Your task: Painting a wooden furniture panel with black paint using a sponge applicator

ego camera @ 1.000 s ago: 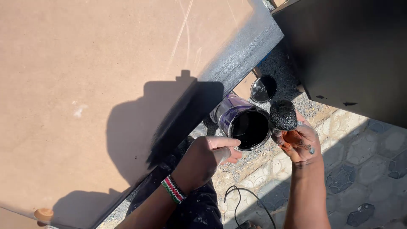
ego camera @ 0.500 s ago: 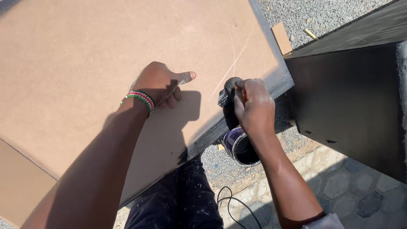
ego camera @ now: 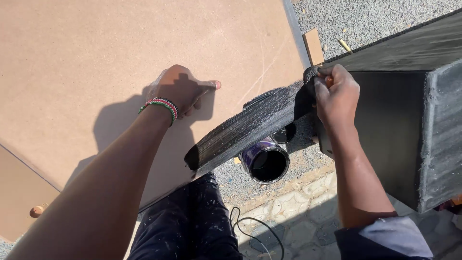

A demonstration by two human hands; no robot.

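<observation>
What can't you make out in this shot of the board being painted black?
- Paint applicator: head view, almost wholly covered by the right hand; roller or sponge, cannot tell.
- Paint can: its upper side hidden under the board edge.
- Small lid beside it: mostly behind the board.
- Black box: cut off by the right frame edge.
- Left hand: palm on the board, fingertips shadowed.

Smooth matt fibreboard panel (ego camera: 120, 58) bears a wet, glossy black paint streak (ego camera: 250, 125); gravel (ego camera: 375, 19) is rough.
</observation>
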